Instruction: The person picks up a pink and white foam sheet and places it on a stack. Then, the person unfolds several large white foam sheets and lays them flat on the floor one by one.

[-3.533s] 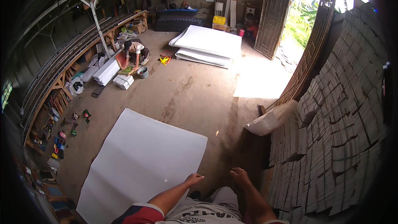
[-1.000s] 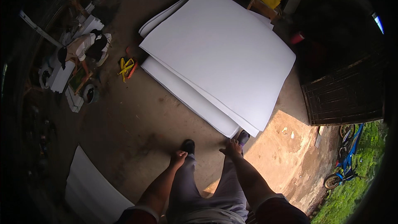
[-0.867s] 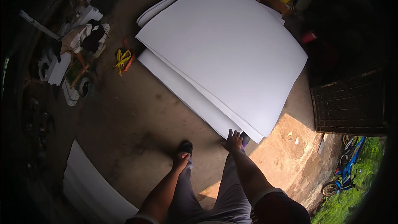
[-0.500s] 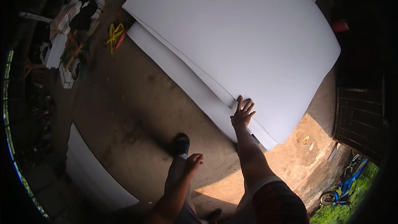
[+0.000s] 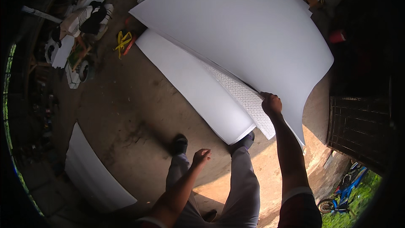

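Note:
My right hand [image 5: 272,103] is closed on the near edge of a large white sheet [image 5: 240,29]. That edge is lifted, and the sheet bows up toward its right end. Under it shows a strip of sheet with a fine grey-white pattern [image 5: 245,97]. Below that lies a smooth white sheet [image 5: 202,101], its near corner beside my right shoe [image 5: 244,142]. My left hand [image 5: 201,157] hangs over the floor in front of my left leg with its fingers curled, touching no sheet; I see nothing in it.
A loose white sheet [image 5: 95,173] lies on the floor at the lower left. Yellow straps [image 5: 122,42] lie beyond the stack's left corner, near a cluttered bench with cloth [image 5: 90,19]. At right are a dark slatted panel [image 5: 358,122], a red object [image 5: 337,36] and a blue motorcycle [image 5: 348,190].
My right hand has gone from lying spread on the top sheet to gripping its edge, raising it and baring the patterned strip. My right foot now shows by the stack.

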Demonstrator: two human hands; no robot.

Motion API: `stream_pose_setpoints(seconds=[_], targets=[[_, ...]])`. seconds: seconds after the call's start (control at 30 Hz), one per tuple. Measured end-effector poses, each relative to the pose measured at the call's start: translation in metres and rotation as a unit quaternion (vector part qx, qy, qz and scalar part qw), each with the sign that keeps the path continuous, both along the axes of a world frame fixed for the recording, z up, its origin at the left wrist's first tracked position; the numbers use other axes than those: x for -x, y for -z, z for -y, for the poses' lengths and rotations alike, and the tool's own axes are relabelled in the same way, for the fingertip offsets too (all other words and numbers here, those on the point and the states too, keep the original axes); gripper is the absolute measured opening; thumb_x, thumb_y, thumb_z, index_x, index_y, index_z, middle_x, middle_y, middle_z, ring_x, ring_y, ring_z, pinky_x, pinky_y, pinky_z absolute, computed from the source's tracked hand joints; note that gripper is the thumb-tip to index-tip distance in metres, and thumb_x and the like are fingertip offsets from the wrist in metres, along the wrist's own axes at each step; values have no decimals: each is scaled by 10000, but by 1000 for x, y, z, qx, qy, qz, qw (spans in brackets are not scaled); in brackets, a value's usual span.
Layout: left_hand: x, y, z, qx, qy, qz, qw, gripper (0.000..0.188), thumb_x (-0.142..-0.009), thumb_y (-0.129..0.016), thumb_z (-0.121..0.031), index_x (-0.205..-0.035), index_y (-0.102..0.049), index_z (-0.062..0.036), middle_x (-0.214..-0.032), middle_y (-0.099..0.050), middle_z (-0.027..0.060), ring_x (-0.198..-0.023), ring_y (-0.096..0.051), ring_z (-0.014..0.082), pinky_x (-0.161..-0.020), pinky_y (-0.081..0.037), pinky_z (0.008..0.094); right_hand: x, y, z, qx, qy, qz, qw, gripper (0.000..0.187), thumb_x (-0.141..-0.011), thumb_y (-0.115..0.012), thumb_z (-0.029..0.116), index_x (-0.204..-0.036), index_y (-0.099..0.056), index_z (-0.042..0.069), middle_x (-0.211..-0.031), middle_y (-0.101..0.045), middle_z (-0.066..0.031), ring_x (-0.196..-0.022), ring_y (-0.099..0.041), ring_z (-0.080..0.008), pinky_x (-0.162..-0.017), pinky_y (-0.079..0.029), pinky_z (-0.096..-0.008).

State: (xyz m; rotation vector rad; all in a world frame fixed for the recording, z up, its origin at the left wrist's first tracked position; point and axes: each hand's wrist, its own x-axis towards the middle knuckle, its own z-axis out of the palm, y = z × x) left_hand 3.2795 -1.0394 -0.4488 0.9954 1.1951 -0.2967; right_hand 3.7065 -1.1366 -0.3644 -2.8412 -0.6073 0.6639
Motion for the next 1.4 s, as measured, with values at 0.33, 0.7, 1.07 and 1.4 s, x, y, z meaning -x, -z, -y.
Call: stream_pose_setpoints(seconds=[0.33, 0.7, 1.07, 1.4], targets=[[-205, -119, -58, 6, 24, 75, 997, 528, -973, -625, -491, -1276, -613, -59, -1111, -696, 80, -909, -671, 184, -789, -523, 351, -73, -121, 7, 101, -82, 147, 981, 182, -850, -571, 156, -944, -725, 125, -959, -727, -111, -921, -728, -303, -777, -605, -435], [-337, -209, -135, 100, -62, 122, 986, 705, -942, -654, -532, -1386, -471, -15, -1145, -660, 207, -968, -706, 340, -810, -616, 500, 50, -190, -20, -24, -84, 84, 993, 158, -762, -602, 118, -871, -707, 74, -919, -701, -120, -876, -718, -310, -755, -594, -446], [-219, -273, -121, -33, 8, 240, 970, 343, -906, -705, -179, -1101, -662, 100, -989, -693, 156, -698, -705, 233, -595, -642, 349, 224, -248, 15, -45, -38, 315, 947, 204, -792, -656, 139, -993, -631, 117, -859, -601, -79, -788, -634, -300, -562, -539, -449], [-21, -369, -166, -17, 47, 287, 957, 315, -920, -676, -178, -1092, -662, 86, -976, -706, 144, -755, -718, 218, -603, -627, 330, 428, -353, -3, -68, 13, 269, 961, 371, -862, -555, 65, -1175, -710, 189, -920, -737, -113, -703, -716, -333, -594, -578, -439]])
